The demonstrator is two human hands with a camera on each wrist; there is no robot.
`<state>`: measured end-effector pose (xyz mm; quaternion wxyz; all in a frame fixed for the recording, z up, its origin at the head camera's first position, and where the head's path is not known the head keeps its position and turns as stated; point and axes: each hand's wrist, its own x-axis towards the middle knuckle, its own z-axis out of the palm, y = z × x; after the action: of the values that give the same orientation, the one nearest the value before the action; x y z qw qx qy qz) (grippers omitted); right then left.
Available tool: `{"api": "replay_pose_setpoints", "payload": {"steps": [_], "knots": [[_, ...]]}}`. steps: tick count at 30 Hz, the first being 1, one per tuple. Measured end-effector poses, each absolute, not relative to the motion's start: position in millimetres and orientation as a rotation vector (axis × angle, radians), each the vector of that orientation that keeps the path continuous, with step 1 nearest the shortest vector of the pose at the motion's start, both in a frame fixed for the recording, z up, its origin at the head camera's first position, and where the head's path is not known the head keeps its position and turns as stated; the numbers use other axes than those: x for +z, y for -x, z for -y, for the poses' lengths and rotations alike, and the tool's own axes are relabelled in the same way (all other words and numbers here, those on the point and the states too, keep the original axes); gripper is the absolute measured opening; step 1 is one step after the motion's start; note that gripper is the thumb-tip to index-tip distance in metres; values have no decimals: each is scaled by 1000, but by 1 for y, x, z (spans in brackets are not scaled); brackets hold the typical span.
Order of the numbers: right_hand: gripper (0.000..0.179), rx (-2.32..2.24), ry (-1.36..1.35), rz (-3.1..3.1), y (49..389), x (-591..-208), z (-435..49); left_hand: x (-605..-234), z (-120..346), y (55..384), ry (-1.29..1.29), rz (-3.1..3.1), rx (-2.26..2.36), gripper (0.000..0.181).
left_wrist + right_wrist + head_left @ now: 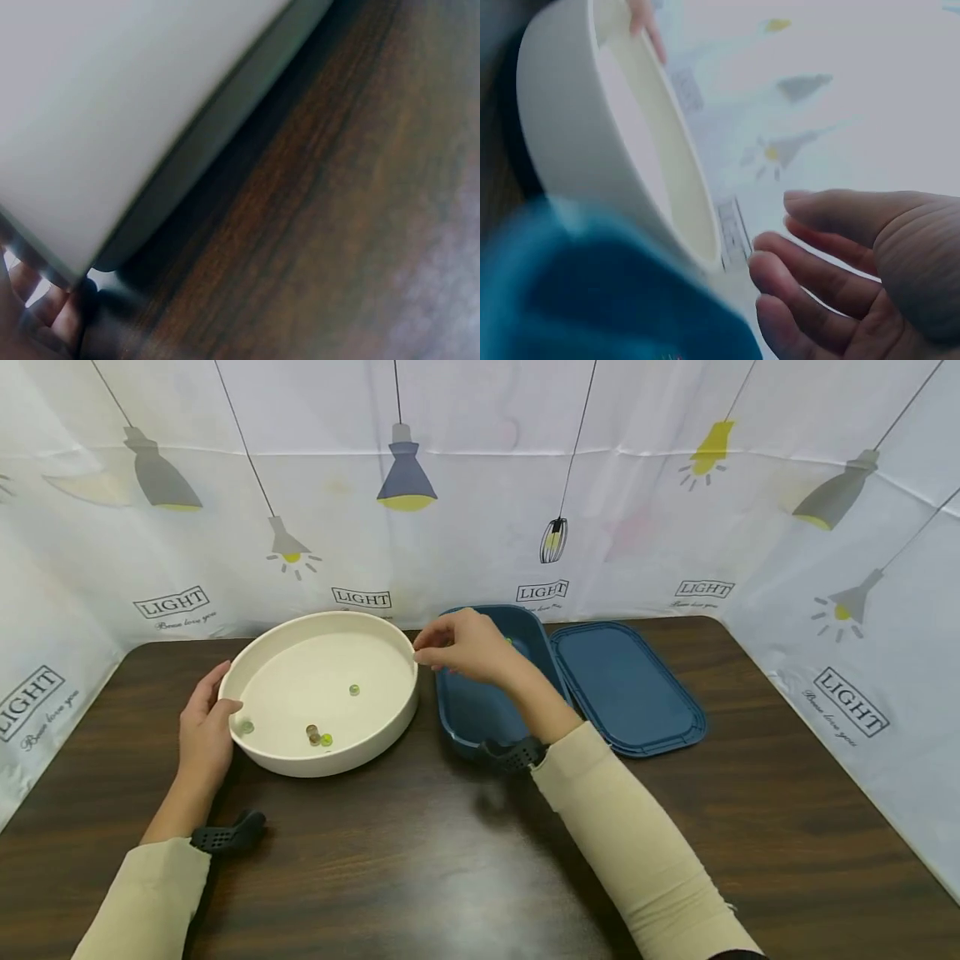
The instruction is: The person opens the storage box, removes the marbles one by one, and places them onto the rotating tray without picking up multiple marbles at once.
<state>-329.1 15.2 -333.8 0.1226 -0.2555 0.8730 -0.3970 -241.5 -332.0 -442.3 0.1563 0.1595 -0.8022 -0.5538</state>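
A round cream tray (300,668) with a low wall is at the left of the table in the head view. Several small glass marbles (355,690), green and brownish, lie in it, most near its front edge. My left hand (204,727) grips the tray's left side, thumb over the rim and fingers outside the wall. Beside the right rim is my right hand (468,645), over the blue bin (480,706); the right wrist view shows its fingers loosely bent, holding nothing, apart from the tray. A small greenish thing shows inside the bin, partly hidden by the right hand.
A flat blue lid (630,685) lies right of the bin, against its side. Behind the dark wooden table (390,868) hangs a white curtain (465,510) printed with lamps, close to the tray and bin.
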Motion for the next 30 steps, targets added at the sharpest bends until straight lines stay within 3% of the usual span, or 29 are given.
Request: {"api": "replay_pose_setpoints", "payload": {"steps": [9, 30], "knots": [[26, -1175, 705, -2589, 362, -324, -40, -439, 336, 242, -439, 2294, -1577, 59], [30, -927, 652, -2402, 406, -365, -34, -441, 334, 240, -451, 2288, -1610, 59]]}}
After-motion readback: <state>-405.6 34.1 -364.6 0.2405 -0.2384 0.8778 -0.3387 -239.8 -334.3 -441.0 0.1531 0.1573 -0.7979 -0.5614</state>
